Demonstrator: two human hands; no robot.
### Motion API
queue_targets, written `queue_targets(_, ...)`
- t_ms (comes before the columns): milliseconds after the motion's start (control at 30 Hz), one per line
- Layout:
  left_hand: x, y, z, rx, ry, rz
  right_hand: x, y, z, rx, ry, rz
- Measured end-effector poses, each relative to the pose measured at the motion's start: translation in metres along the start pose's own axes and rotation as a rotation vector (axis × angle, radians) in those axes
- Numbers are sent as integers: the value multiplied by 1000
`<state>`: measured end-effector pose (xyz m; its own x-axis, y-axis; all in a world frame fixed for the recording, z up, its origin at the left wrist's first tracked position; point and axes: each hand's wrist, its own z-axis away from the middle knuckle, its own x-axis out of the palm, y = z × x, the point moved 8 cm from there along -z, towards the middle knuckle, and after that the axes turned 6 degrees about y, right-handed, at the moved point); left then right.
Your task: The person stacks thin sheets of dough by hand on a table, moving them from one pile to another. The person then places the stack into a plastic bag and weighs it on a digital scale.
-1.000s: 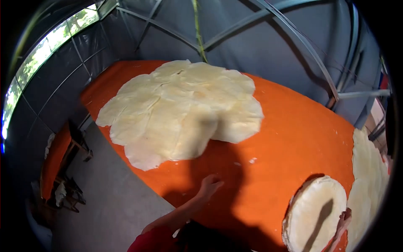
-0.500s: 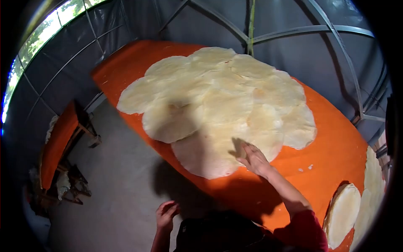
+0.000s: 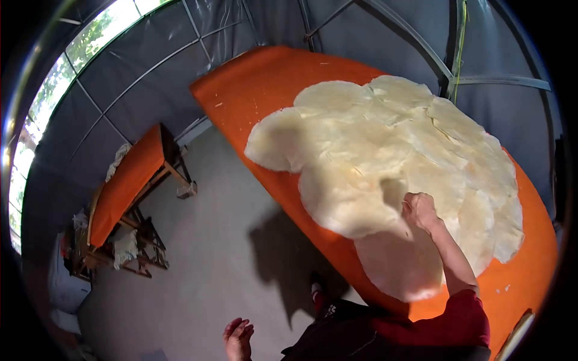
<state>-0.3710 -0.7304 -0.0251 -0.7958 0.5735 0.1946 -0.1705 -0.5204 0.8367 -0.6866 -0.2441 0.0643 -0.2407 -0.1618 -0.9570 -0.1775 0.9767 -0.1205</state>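
Note:
Thin, round, pale dough sheets (image 3: 355,132) overlap one another across a long table with an orange cover (image 3: 265,66). My right hand (image 3: 420,210) is over the lower middle of the sheets, its fingers curled in; whether anything is between them is too small to tell. Its shadow falls on the dough just to the left. Nearest to me, one sheet (image 3: 400,265) lies at the table's front edge. My left hand (image 3: 239,337) is low in the view, away from the table above the grey floor, with fingers partly bent and apart and nothing in it.
A smaller orange-covered table (image 3: 129,180) with wooden legs stands at the left, with a wooden stool (image 3: 141,246) and cloths by it. A white box (image 3: 67,280) is at the far left. Grey sheeting on metal bars (image 3: 506,80) rises behind the long table.
The view has shifted, so the table appears further right. My right hand has moved further up over the dough, and its extended fingers have curled in. My left hand remains low beside the table.

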Motion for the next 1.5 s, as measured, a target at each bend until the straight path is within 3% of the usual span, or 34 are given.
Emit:
queue_targets(67, 40, 13, -59, 31, -74, 6, 7, -37, -48, -26, 57, -99)
queue_targets(133, 108, 37, -83, -61, -264, -17, 29, -76, -84, -44, 19, -160)
queue_targets(233, 175, 87, -102, -4, -512, -304, 69, -116, -147, -55, -52, -179)
queue_targets(333, 171, 132, -144, 159, -431, -452, 89, -154, -227, -108, 124, -130)
queue_targets(367, 161, 144, -155, 147, -324, -415, 103, -160, -252, -110, 93, -63)
queue_targets(400, 126, 133, -190, 159, -341, -356, 117, -165, -278, -112, 68, 3)
queue_targets(467, 92, 137, -227, 35, -216, -297, 147, -169, -332, -81, 66, 167)
queue_targets(600, 72, 178, -302, -19, -173, -225, 187, -134, -403, 55, 144, 450)
queue_targets(667, 88, 214, -345, 43, -108, -266, 205, -107, -427, 84, 307, 651)
queue_targets(833, 190, 283, -441, 220, -355, -342, 213, -87, -479, 99, 29, 292)
queue_targets(900, 260, 285, -466, 80, -524, -359, 181, -128, -498, -117, 206, 240)
queue_targets(933, 294, 280, -473, -7, -602, -379, 170, -154, -504, -43, 140, 206)
queue_targets(1033, 413, 240, -484, -220, -907, -396, 151, -256, -490, -81, -111, 139)
queue_targets(1100, 498, 203, -474, -340, -1047, -484, 157, -299, -473, -58, -133, -202)
queue_targets(1133, 533, 181, -472, -346, -1145, -562, 196, -300, -463, 101, -409, -412)
queue_targets(1233, 593, 134, -485, -358, -1176, -352, 261, -299, -437, 497, -329, -1777)
queue_targets(1300, 613, 137, -478, -364, -1229, -284, 250, -300, -447, 473, -397, -1475)
queue_targets(1367, 621, 136, -479, -408, -1245, -215, 221, -305, -455, 443, -413, -1544)
queue_targets(1467, 640, 152, -471, -479, -1257, -214, 216, -299, -456, 510, -210, -1508)
queue_targets(1500, 648, 150, -473, -473, -1277, -212, 218, -297, -459, 412, -72, -1444)
